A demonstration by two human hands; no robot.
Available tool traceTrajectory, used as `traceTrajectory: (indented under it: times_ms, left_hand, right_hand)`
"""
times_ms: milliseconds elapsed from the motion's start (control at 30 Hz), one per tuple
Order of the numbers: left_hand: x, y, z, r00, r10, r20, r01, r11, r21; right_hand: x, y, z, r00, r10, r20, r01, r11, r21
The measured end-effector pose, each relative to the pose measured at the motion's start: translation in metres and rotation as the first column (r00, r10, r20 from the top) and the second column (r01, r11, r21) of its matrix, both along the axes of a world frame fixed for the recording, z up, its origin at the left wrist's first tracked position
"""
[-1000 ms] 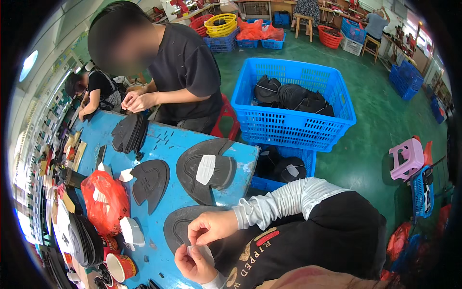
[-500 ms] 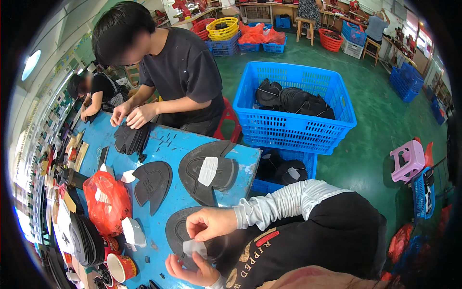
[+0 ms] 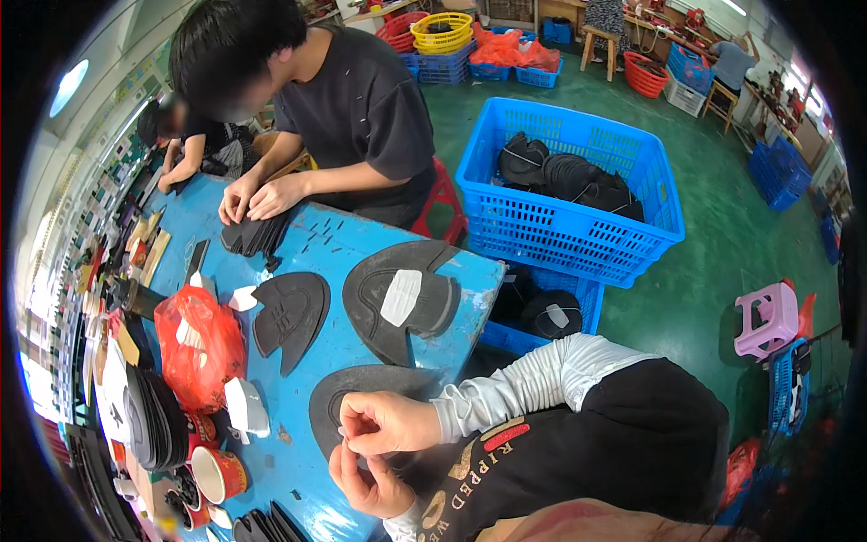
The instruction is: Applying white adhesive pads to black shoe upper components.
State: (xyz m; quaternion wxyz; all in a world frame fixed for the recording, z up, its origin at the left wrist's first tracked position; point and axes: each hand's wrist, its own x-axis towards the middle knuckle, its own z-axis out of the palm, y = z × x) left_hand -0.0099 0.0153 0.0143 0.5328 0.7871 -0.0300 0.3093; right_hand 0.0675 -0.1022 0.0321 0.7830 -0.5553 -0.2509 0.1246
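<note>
I see the black piece (image 3: 327, 406) curve leftward, long axis hidden; right hand (image 3: 390, 423) and left hand (image 3: 372, 486) fingertips press together, contents unclear; the shirt (image 3: 591, 461) bears pale lettering (image 3: 498, 458).

A black piece (image 3: 325, 406) lies flat on the blue table (image 3: 289, 397), close to the person's body. It is wide and thin, with a round edge that curves along its left side and its top. A line runs inside that edge and bends the same way. The right hand (image 3: 393, 423) is in front of its middle and hides a big part, so its whole shape is hard to tell. A tiny white bit (image 3: 342, 433) peeks out where the fingertips of the right hand and the left hand (image 3: 372, 486) pinch together above the black piece. The fingers cover most of it.
</note>
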Motion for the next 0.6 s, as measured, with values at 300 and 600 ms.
traceTrajectory:
  times_ms: [300,600]
  left_hand:
    - [0.003,0.006,0.009,1.000,0.018,-0.009,-0.019,0.997,-0.073]
    - [0.000,0.016,0.001,0.993,0.057,-0.101,-0.074,0.982,-0.173]
  right_hand:
    - [0.006,0.011,0.005,0.958,0.206,-0.200,-0.188,0.976,0.107]
    - [0.006,0.009,0.001,0.938,0.230,-0.258,-0.205,0.971,0.120]
